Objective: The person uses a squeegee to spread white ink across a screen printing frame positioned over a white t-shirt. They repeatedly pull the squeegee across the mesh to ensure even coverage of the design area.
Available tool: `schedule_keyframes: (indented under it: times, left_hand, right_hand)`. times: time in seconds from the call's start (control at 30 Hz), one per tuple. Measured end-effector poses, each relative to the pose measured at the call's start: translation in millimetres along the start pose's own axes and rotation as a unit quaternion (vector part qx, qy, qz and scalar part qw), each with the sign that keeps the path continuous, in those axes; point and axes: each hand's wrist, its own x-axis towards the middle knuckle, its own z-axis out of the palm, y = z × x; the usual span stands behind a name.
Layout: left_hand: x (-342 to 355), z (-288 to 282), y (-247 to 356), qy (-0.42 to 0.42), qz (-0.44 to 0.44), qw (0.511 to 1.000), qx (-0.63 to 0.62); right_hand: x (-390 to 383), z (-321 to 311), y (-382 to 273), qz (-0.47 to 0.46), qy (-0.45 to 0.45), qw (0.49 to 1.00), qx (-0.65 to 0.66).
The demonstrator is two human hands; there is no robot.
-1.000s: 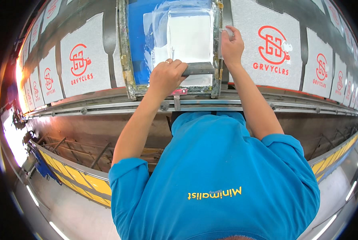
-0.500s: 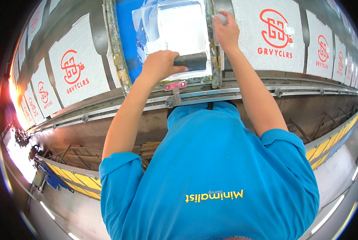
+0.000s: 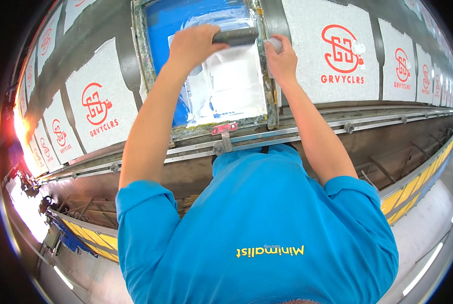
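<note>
My left hand (image 3: 192, 46) is wrapped round the left end of a dark squeegee (image 3: 237, 36), which lies crosswise over the far part of a printing screen. That screen has a worn, ink-stained frame (image 3: 271, 104) and a blue coated surface (image 3: 170, 23). White ink (image 3: 235, 86) covers its middle, with smears round the edges. At the frame's right side, my right hand (image 3: 283, 63) has its fingers closed about a pale rounded knob (image 3: 274, 46). The squeegee's blade edge is hard to make out under the handle.
White fabric pieces with red prints (image 3: 338, 53) lie in a long row on both sides along the dark table. A metal rail (image 3: 307, 130) runs along the near edge, with a pink-red clamp (image 3: 224, 128) at the frame. Below stretches a yellow-panelled structure (image 3: 414, 181).
My left hand has moved the squeegee from the screen's near end to its far part. My right hand keeps its hold on the knob. The view has shifted slightly.
</note>
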Motion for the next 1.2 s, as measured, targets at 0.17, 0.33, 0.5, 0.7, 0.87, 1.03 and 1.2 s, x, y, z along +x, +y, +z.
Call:
schedule_keyframes:
  times: [0.17, 0.33, 0.5, 0.7, 0.87, 1.03, 1.2]
  left_hand:
    - [47, 15, -25, 0.067, 0.014, 0.997, 0.027]
    - [52, 19, -24, 0.053, -0.004, 0.998, 0.019]
    - [58, 3, -20, 0.004, -0.024, 1.0, 0.013]
    - [-2, 45, 5, 0.092, -0.012, 0.996, 0.0]
    - [-112, 75, 64, 0.116, -0.013, 0.993, -0.024]
    - [-72, 29, 36, -0.122, -0.034, 0.988, -0.092]
    - [35, 0, -22, -0.005, -0.003, 1.0, -0.001]
  right_hand:
    - [-1, 1, 7, 0.002, -0.016, 1.0, 0.013]
    - [31, 1, -10, -0.311, 0.102, 0.926, -0.187]
    - [93, 26, -92, -0.432, -0.152, 0.849, -0.262]
    - [38, 24, -48, -0.427, -0.154, 0.842, -0.291]
    - [-73, -11, -11, -0.423, -0.14, 0.858, -0.255]
    - [-36, -12, -40, -0.375, -0.278, 0.842, -0.269]
    - [76, 30, -82, -0.428, -0.171, 0.845, -0.272]
